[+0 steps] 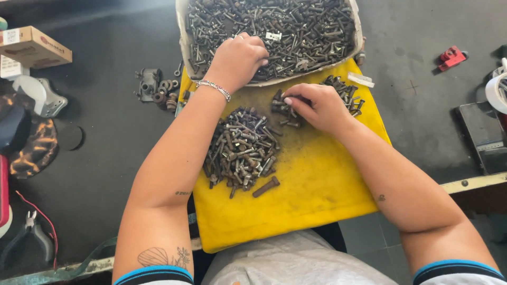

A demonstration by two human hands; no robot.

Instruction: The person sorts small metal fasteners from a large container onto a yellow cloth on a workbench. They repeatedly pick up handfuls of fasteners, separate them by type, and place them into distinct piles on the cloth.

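Left hand (238,59): reaches into the tray of mixed bolts (355,31), fingers curled down among the hardware; whether they pinch a piece cannot be told.
Right hand (317,105): rests on the small pile of short bolts (346,91), fingertips pressed together on a piece at the pile's near edge.
Sorted heap (240,150): longer bolts massed at the centre of the yellow board (317,190) — one large bolt (265,186) lies apart at its near side.
Step in hand: judged as sorting — picking from the tray, grouping by kind.
Next move calls for: a clean pinch on one piece and a placement clear of the neighbouring pile.
Bench (105,158): washers (166,95) left of the board, pliers (29,232) at the near-left edge.
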